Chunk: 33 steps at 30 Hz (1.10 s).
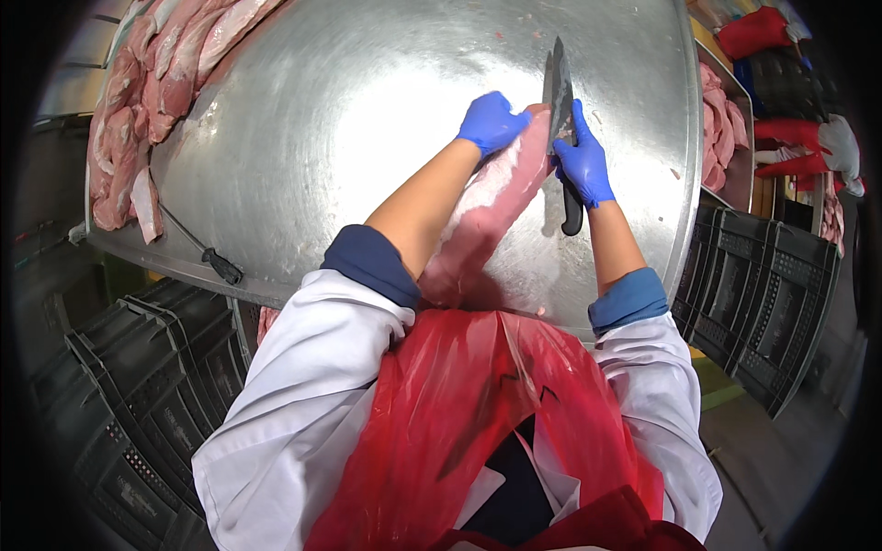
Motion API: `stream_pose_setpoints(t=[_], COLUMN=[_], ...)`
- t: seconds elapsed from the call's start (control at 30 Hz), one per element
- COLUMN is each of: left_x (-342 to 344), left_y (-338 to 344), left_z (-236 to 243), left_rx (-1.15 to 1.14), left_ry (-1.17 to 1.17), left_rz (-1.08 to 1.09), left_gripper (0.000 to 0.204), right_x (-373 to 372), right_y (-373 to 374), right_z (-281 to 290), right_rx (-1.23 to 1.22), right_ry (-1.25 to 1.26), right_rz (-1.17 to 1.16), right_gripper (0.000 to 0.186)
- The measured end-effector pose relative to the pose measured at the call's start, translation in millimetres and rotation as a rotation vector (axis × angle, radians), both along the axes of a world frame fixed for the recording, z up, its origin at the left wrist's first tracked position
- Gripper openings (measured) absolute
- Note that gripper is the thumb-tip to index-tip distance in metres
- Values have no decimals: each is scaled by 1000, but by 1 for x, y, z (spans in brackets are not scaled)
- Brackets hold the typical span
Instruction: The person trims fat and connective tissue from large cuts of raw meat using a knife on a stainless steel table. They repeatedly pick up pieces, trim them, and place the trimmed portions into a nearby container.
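Note:
A long pink cut of meat (482, 225) with a pale membrane lies lengthwise on the steel table (303, 129) in front of me. My left hand (491, 124), in a blue glove, is closed on the upper part of the meat. My right hand (581, 161), also gloved, holds a black-handled knife (560, 92), its blade pointing away from me beside the meat's far end and its handle reaching below my hand.
A pile of meat (142, 110) lies along the left, beside a dark-handled tool (220, 262). A tray of meat (721, 124) stands right. Black crates (138, 376) flank the table, lower left and right (758, 298). Other people (808, 147) in red and white are at upper right.

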<state>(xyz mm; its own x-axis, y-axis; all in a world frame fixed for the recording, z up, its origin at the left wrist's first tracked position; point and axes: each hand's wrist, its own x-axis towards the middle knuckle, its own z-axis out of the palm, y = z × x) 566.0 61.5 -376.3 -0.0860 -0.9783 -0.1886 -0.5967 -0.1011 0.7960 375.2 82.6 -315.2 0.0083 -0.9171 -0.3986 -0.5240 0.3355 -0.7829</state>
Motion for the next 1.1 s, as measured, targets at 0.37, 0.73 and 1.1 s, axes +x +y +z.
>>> stream_pose_setpoints(t=[0.37, 0.73, 1.1], left_x=[3, 10, 15], left_y=[14, 7, 10], left_z=[11, 37, 52], left_rx=[-39, 18, 59], left_ry=[183, 244, 454], left_rz=[101, -15, -81], left_gripper=[21, 17, 10], right_x=[-10, -41, -52], right_y=[15, 24, 58], right_z=[21, 36, 34], right_rx=[276, 249, 364], right_ry=[-76, 86, -39], right_rz=[332, 697, 687], right_gripper=[78, 78, 78])
